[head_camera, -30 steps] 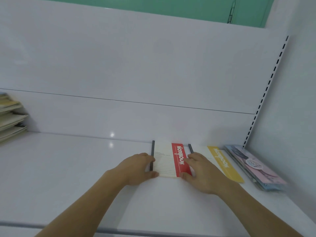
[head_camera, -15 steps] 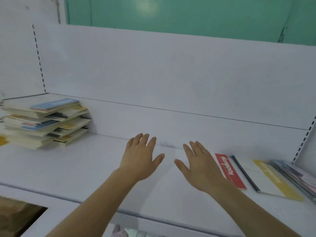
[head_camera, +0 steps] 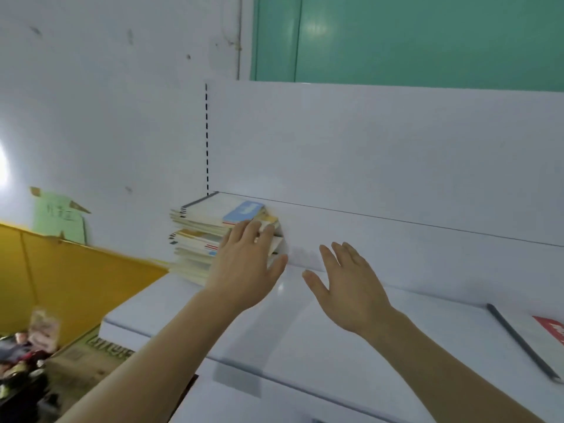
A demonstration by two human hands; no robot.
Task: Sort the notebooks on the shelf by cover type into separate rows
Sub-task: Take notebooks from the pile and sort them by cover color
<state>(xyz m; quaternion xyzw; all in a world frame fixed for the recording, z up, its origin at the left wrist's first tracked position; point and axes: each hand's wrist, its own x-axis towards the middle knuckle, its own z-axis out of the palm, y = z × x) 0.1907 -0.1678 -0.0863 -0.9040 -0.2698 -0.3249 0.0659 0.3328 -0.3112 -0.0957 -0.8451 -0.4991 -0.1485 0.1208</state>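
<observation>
A stack of several notebooks (head_camera: 204, 230) lies at the far left end of the white shelf (head_camera: 308, 337), against the back panel; its top cover is white with a blue band. My left hand (head_camera: 247, 267) is spread flat, fingers over the stack's right edge, holding nothing. My right hand (head_camera: 348, 285) hovers open above the shelf, just right of the left hand and apart from the stack. A white notebook with a red band and a dark spine (head_camera: 535, 338) lies flat at the right edge of view.
A yellow bin (head_camera: 70, 279) stands left of the shelf, below it a cardboard box (head_camera: 91, 358) and loose small items. A green paper note (head_camera: 58, 218) is taped to the white wall. The shelf's upright back panel (head_camera: 381, 166) rises behind the stack.
Both hands let go of the red-banded notebook and moved left with the view. The left hand now reaches the stack's right edge; the right hand follows, open.
</observation>
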